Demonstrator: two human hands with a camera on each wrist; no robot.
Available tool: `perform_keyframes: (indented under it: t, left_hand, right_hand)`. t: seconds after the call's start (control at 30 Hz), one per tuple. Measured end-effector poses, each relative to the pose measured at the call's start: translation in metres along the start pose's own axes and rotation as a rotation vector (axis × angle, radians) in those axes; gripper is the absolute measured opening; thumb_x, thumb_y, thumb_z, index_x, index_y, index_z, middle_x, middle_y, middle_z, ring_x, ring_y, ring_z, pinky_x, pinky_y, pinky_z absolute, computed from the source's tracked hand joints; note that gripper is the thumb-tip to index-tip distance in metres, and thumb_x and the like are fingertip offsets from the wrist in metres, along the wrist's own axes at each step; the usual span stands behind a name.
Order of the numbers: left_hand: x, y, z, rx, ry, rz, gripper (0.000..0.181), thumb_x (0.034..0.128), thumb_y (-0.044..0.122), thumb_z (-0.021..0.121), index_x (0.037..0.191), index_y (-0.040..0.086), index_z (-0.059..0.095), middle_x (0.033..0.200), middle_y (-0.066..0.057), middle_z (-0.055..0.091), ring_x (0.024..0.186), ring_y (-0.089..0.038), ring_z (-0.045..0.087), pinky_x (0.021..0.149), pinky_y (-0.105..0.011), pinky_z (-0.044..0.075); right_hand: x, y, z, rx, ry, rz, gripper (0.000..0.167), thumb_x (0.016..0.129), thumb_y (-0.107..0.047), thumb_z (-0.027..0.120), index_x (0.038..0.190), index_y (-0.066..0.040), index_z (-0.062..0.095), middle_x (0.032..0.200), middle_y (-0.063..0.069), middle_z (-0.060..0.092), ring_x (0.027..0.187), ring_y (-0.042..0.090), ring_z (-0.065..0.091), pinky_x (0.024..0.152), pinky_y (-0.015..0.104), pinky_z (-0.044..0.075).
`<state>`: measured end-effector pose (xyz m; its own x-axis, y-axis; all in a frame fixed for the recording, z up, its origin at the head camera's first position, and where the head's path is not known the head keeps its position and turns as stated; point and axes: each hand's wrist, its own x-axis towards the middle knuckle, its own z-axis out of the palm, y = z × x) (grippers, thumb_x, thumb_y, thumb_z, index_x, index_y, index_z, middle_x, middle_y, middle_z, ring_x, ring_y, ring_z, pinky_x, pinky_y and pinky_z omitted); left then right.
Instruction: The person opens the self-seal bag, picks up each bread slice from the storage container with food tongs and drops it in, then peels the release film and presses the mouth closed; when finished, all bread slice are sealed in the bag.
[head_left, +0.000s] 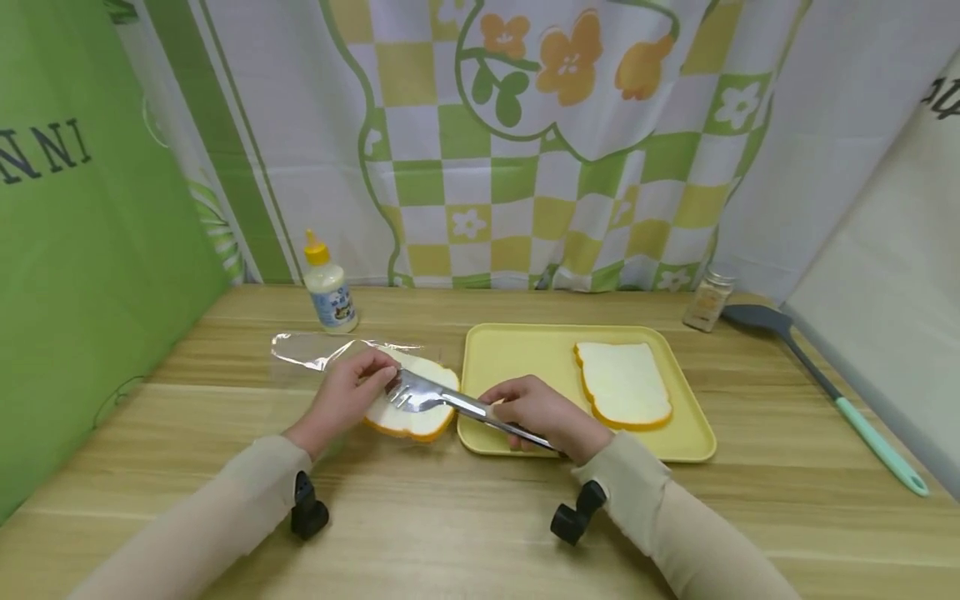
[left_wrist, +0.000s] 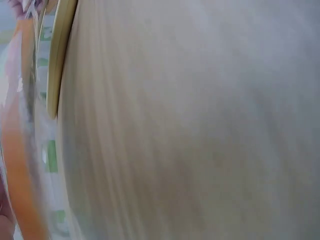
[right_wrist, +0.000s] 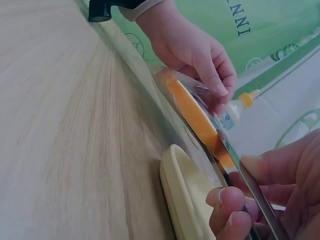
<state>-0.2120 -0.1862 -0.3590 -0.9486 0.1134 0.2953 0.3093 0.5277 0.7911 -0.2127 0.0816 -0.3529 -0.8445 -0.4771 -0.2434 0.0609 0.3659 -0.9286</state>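
My right hand (head_left: pixel 542 410) grips metal tongs (head_left: pixel 468 405) by the handles, fingers curled round them in the right wrist view too. The fork-shaped end of the tongs lies over a bread slice (head_left: pixel 408 423) that sits in a clear plastic bag (head_left: pixel 300 358), left of the tray. With thumb and fingertips together, my left hand (head_left: pixel 352 396) pinches the bag film beside the tongs' tip. In the right wrist view the left hand (right_wrist: pixel 197 57) is above the slice's orange crust (right_wrist: pixel 192 112). The left wrist view shows mostly table, with the crust (left_wrist: pixel 20 165) at its edge.
A yellow tray (head_left: pixel 517 337) holds another bread slice (head_left: pixel 624 383) on its right side. Behind the bag stands a squeeze bottle (head_left: pixel 332 296) with a yellow cap. A small jar (head_left: pixel 709 298) and a spatula (head_left: pixel 840 400) with a mint handle are at the right. Curtains hang behind the table.
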Motion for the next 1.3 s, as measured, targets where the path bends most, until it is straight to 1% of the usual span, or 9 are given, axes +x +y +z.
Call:
perform_keyframes:
  t: [0.17, 0.3, 0.47, 0.57, 0.7, 0.83, 0.93, 1.13, 1.3]
  left_hand:
    - [-0.002, 0.004, 0.003, -0.008, 0.014, -0.022, 0.01, 0.0905, 0.009, 0.059, 0.095, 0.003, 0.065, 0.095, -0.01, 0.066, 0.091, -0.019, 0.057, 0.087, -0.038, 0.047]
    - [-0.003, 0.0, 0.002, -0.006, 0.008, -0.021, 0.01, 0.0912, 0.009, 0.058, 0.095, 0.004, 0.064, 0.095, -0.01, 0.065, 0.09, -0.02, 0.057, 0.083, -0.037, 0.048]
    - [-0.004, -0.006, -0.002, 0.01, 0.013, -0.037, 0.009, 0.093, 0.009, 0.055, 0.096, 0.005, 0.063, 0.096, -0.01, 0.064, 0.098, -0.025, 0.056, 0.089, -0.045, 0.045]
    - [-0.003, -0.007, -0.003, 0.009, 0.007, -0.034, 0.01, 0.0931, 0.009, 0.054, 0.097, 0.004, 0.062, 0.1, -0.011, 0.065, 0.106, -0.028, 0.055, 0.095, -0.05, 0.042]
    - [-0.004, -0.007, -0.004, 0.022, -0.003, -0.045, 0.011, 0.0934, 0.01, 0.054, 0.098, 0.005, 0.062, 0.104, -0.012, 0.065, 0.108, -0.028, 0.055, 0.095, -0.049, 0.043]
    - [-0.006, -0.008, -0.005, 0.026, 0.0, -0.071, 0.012, 0.0945, 0.011, 0.052, 0.1, 0.005, 0.062, 0.107, -0.011, 0.064, 0.11, -0.028, 0.054, 0.094, -0.048, 0.043]
    - [-0.005, -0.008, -0.006, 0.034, 0.005, -0.067, 0.013, 0.0946, 0.012, 0.052, 0.1, 0.005, 0.062, 0.107, -0.011, 0.064, 0.109, -0.027, 0.055, 0.094, -0.047, 0.044]
    - [-0.003, -0.003, 0.0, 0.035, 0.002, -0.015, 0.011, 0.0925, 0.009, 0.055, 0.099, 0.004, 0.063, 0.103, -0.011, 0.065, 0.103, -0.026, 0.057, 0.088, -0.042, 0.047]
    - [-0.002, 0.003, 0.007, 0.002, 0.008, 0.021, 0.009, 0.0921, 0.007, 0.055, 0.095, 0.003, 0.063, 0.098, -0.012, 0.066, 0.098, -0.025, 0.058, 0.087, -0.04, 0.046]
  right_hand:
    - [0.005, -0.005, 0.01, -0.091, -0.009, -0.036, 0.024, 0.085, -0.005, 0.053, 0.106, -0.003, 0.065, 0.067, 0.004, 0.051, 0.043, 0.011, 0.047, 0.042, 0.022, 0.041]
    - [0.006, -0.008, 0.008, -0.155, -0.015, -0.059, 0.024, 0.085, -0.005, 0.052, 0.104, -0.004, 0.067, 0.073, 0.005, 0.056, 0.046, 0.013, 0.048, 0.043, 0.023, 0.043]
    - [0.003, -0.004, -0.008, -0.112, -0.053, -0.018, 0.026, 0.087, -0.008, 0.053, 0.11, -0.001, 0.064, 0.089, 0.009, 0.062, 0.054, 0.014, 0.051, 0.047, 0.025, 0.048]
    - [-0.001, 0.0, -0.018, -0.072, -0.094, 0.002, 0.03, 0.089, -0.011, 0.055, 0.116, 0.002, 0.06, 0.091, 0.011, 0.062, 0.053, 0.013, 0.053, 0.05, 0.025, 0.048]
    - [-0.01, 0.005, -0.031, 0.003, -0.141, 0.026, 0.037, 0.091, -0.012, 0.055, 0.122, 0.007, 0.054, 0.092, 0.015, 0.062, 0.053, 0.013, 0.055, 0.052, 0.024, 0.048]
    - [-0.021, 0.008, -0.041, 0.034, -0.155, 0.028, 0.04, 0.091, -0.012, 0.055, 0.124, 0.01, 0.051, 0.094, 0.016, 0.061, 0.057, 0.012, 0.058, 0.054, 0.022, 0.049]
    - [-0.026, 0.009, -0.045, 0.009, -0.141, 0.013, 0.035, 0.091, -0.012, 0.056, 0.12, 0.008, 0.055, 0.093, 0.015, 0.063, 0.058, 0.012, 0.057, 0.053, 0.022, 0.049]
    - [-0.03, 0.005, -0.041, -0.095, -0.029, -0.001, 0.023, 0.088, -0.008, 0.059, 0.107, 0.003, 0.065, 0.086, 0.012, 0.064, 0.052, 0.012, 0.051, 0.049, 0.023, 0.047]
    - [-0.028, -0.001, -0.041, -0.123, -0.036, -0.034, 0.021, 0.088, -0.007, 0.059, 0.106, 0.001, 0.066, 0.082, 0.014, 0.065, 0.047, 0.011, 0.05, 0.046, 0.024, 0.044]
